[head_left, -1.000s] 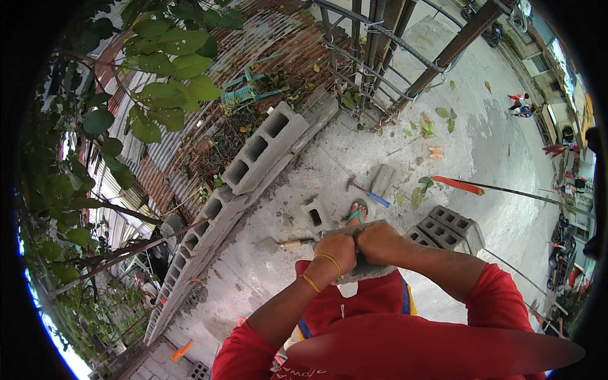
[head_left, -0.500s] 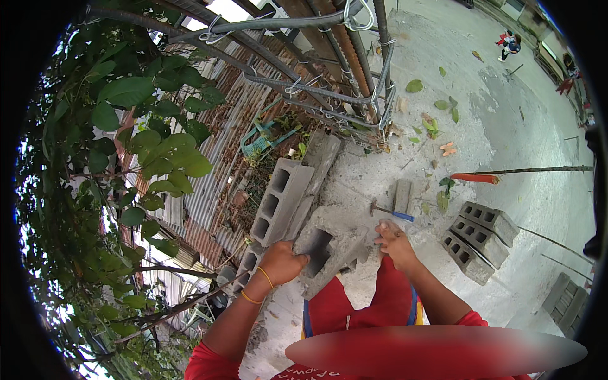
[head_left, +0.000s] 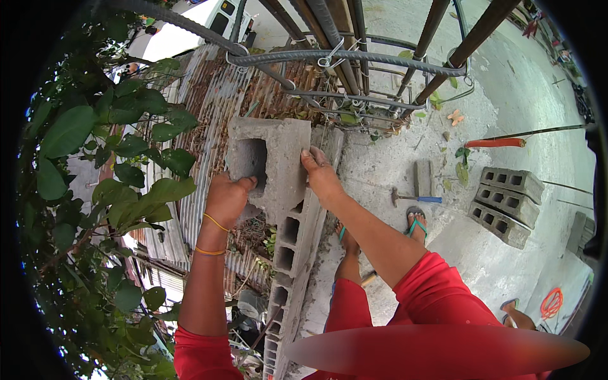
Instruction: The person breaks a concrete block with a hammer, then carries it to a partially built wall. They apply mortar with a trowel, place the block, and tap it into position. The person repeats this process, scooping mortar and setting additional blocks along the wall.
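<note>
hollow gray block (head_left: 283, 158) between left hand (head_left: 228, 196) and right hand (head_left: 322, 176)

An outdoor building site is indicated by a block (head_left: 286, 161) held at a part-built wall (head_left: 297, 246), rebar (head_left: 373, 57) tied with wire, and a stack (head_left: 505, 204) and hammer (head_left: 427, 199) seen on concrete ground (head_left: 386, 155). Rusted roofing (head_left: 212, 88) and leaves (head_left: 71, 131) are seen alongside.

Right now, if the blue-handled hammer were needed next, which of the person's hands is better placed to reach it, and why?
Probably the right hand: it holds the concrete block on the side nearer the hammer, while the left hand grips the opposite side. Both are occupied, though.
</note>
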`<action>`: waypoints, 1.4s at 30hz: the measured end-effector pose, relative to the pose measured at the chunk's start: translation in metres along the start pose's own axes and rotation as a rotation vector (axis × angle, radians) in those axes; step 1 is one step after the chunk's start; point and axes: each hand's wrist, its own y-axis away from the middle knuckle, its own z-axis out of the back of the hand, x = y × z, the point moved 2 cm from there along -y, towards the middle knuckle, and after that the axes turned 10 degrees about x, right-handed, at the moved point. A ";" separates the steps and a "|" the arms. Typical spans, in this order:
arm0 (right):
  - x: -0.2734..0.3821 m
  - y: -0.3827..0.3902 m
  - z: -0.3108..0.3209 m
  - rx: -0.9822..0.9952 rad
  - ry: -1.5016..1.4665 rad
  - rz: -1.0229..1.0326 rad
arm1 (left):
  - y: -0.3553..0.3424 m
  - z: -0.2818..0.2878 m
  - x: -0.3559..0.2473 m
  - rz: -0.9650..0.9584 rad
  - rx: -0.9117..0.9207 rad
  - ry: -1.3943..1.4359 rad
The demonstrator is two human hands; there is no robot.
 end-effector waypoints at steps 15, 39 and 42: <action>-0.041 -0.114 0.000 -0.442 0.164 -0.107 | -0.137 -0.003 0.030 0.040 0.018 -0.317; -0.178 -0.151 0.096 -0.307 -0.036 -0.199 | -0.257 -0.093 0.123 0.055 0.104 -0.351; -0.189 -0.164 0.101 -0.346 -0.036 -0.089 | -0.266 -0.106 0.133 0.067 0.087 -0.325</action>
